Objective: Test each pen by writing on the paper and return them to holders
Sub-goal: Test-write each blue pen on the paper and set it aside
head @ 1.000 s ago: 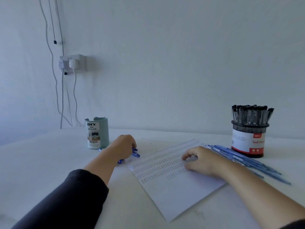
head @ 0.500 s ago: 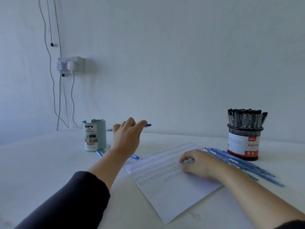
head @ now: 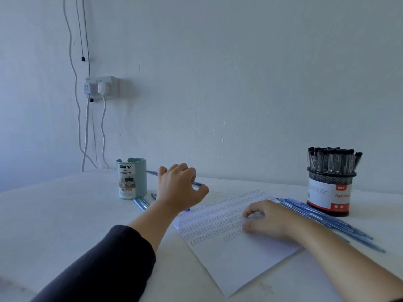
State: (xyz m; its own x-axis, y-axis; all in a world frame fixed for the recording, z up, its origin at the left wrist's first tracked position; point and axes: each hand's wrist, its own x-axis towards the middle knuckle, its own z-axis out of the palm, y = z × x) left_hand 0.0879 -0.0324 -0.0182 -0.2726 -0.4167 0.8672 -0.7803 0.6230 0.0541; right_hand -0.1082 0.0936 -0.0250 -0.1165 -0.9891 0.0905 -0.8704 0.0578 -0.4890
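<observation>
Head view: paper (head: 229, 253) lay on the counter (head: 65, 214) nearest the front edge, rows of test marks across its far half. Right hand (head: 269, 219) rested on it, fingers curled, holding nothing. Blue pens (head: 327, 221) lay loose just right of the paper. Left hand (head: 177, 189) was raised, gripping one blue pen (head: 196, 183) roughly level. More pens (head: 141, 203) lay at the foot of the teal holder (head: 131, 178). Toward the back right, a mesh holder (head: 330, 192) stood packed with black pens (head: 332, 160).
</observation>
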